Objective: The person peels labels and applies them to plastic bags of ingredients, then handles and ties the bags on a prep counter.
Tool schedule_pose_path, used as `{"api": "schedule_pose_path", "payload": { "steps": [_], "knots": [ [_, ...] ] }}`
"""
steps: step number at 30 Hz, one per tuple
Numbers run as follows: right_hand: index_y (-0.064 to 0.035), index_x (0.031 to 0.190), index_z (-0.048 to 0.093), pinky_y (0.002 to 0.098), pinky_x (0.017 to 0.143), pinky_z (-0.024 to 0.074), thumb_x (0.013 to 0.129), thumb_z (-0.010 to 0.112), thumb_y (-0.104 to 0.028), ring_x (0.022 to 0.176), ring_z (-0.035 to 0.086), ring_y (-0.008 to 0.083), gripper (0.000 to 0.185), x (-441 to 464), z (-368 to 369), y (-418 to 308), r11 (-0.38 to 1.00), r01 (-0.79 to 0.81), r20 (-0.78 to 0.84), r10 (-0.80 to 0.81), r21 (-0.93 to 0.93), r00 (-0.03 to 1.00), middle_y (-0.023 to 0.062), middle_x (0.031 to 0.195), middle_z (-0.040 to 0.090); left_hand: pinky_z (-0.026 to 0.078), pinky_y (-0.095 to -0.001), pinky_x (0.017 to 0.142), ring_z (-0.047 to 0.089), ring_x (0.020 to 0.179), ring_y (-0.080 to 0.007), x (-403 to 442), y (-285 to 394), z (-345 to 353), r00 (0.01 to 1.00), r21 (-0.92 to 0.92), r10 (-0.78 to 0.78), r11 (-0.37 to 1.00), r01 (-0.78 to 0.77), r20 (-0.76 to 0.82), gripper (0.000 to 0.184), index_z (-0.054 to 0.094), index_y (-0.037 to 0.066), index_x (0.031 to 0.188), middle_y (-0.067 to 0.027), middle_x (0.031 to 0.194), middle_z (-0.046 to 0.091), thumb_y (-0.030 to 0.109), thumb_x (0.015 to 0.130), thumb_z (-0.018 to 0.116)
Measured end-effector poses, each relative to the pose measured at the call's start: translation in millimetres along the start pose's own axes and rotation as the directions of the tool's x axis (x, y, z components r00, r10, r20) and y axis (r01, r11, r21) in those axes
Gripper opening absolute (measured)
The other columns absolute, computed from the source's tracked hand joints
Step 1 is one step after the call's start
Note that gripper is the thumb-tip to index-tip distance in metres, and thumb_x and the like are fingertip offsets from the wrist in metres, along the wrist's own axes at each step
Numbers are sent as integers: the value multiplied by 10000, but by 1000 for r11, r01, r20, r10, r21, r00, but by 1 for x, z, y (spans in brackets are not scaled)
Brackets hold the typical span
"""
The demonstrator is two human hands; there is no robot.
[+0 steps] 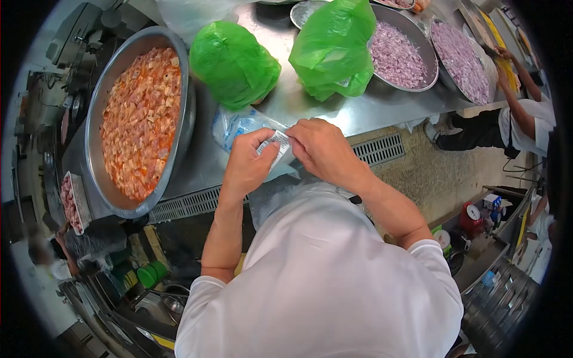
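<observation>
A small white packet with printed text (276, 147) is pinched between the thumb and fingers of my left hand (248, 160). The closed fingers of my right hand (319, 147) meet the packet's upper right corner. Just behind my hands, a clear plastic bag with blue print (234, 126) lies at the front edge of the steel table (370, 113). Beyond it stand two green plastic bags, one at the left (230, 64) and a taller one at the right (334, 48); what they hold is hidden.
A large metal tub of diced, reddish meat (142, 125) stands at the left. Bowls of chopped purple onion (400, 56) (462, 62) are at the right, where another person's arms (524, 113) reach over the table. A white basket (76, 203) sits at the far left.
</observation>
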State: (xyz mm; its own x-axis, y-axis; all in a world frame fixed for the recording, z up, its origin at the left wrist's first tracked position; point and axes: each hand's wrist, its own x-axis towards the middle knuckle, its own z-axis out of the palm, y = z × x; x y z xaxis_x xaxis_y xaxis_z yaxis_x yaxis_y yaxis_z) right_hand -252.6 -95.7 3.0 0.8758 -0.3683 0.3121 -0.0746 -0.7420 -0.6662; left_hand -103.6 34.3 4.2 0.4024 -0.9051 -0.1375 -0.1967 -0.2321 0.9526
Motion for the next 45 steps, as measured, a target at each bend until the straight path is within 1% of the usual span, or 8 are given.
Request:
{"api": "schedule_pose_path", "payload": {
  "steps": [13, 16, 20, 23, 31, 37, 40, 45],
  "knots": [
    [2, 873, 636, 482, 643, 486, 832, 629, -58, 744, 623, 409, 73, 27, -1, 6, 1000, 15, -106, -12, 20, 994, 193, 788, 626, 449, -252, 642, 542, 718, -57, -9, -19, -31, 1000, 158, 31, 987, -31, 2, 181, 672, -44, 998, -10, 775, 649, 7, 857, 570],
    [-6, 883, 629, 468, 643, 481, 850, 629, -76, 744, 622, 398, 78, 63, -20, 9, 993, 43, -223, -68, -114, 972, 189, 802, 626, 455, -247, 651, 557, 728, -65, -7, -29, -43, 975, 44, -18, 999, 29, -221, 232, 639, -39, 1098, -37, 819, 666, 13, 876, 594],
    [-35, 996, 661, 427, 663, 505, 851, 638, -78, 785, 634, 342, 153, 132, -32, 4, 955, 48, -371, -160, -293, 915, 150, 863, 640, 471, -258, 660, 606, 768, -94, 14, 8, -65, 915, 344, 135, 939, 5, -381, 342, 578, -29, 1220, -81, 881, 692, 114, 922, 663],
    [-18, 826, 627, 482, 654, 536, 860, 619, -106, 721, 647, 383, 95, 178, -35, -7, 912, 105, -506, -313, -398, 804, 163, 771, 621, 534, -390, 807, 703, 884, -305, 34, 26, -73, 821, 412, 254, 911, -25, -511, 438, 592, 30, 1275, -186, 927, 717, 218, 894, 695],
    [-85, 1054, 659, 395, 703, 567, 808, 663, -81, 907, 651, 269, 245, 185, -9, 6, 797, 361, -240, -517, -484, 821, 61, 986, 638, 524, -445, 866, 681, 1027, -398, 75, 27, -72, 724, 502, 474, 841, -203, -501, 592, 482, 10, 1375, -245, 1060, 709, 162, 853, 717],
    [-88, 1308, 553, 414, 948, 482, 892, 682, -233, 1135, 564, 328, 458, 168, -12, -3, 820, 346, -292, -504, -456, 813, 117, 1261, 579, 530, -361, 872, 681, 1047, -253, 81, 29, -71, 780, 419, 397, 888, -191, -485, 528, 508, -8, 1357, -197, 1201, 662, 22, 852, 660],
    [-82, 1357, 517, 447, 1018, 427, 929, 651, -308, 1193, 526, 362, 502, 177, -6, -1, 819, 354, -307, -516, -452, 800, 149, 1350, 544, 526, -465, 836, 683, 988, -416, 87, 21, -73, 721, 485, 510, 831, -272, -470, 554, 486, 4, 1350, -236, 1015, 713, 100, 836, 669],
    [-59, 1362, 516, 491, 1058, 382, 957, 607, -329, 1238, 501, 383, 495, 176, 3, 3, 801, 310, -292, -502, -512, 814, 173, 1388, 535, 518, -416, 757, 700, 846, -317, 86, 24, -78, 755, 418, 438, 877, -239, -489, 562, 498, 3, 1356, -208, 937, 721, 124, 847, 703]
  ]
}}
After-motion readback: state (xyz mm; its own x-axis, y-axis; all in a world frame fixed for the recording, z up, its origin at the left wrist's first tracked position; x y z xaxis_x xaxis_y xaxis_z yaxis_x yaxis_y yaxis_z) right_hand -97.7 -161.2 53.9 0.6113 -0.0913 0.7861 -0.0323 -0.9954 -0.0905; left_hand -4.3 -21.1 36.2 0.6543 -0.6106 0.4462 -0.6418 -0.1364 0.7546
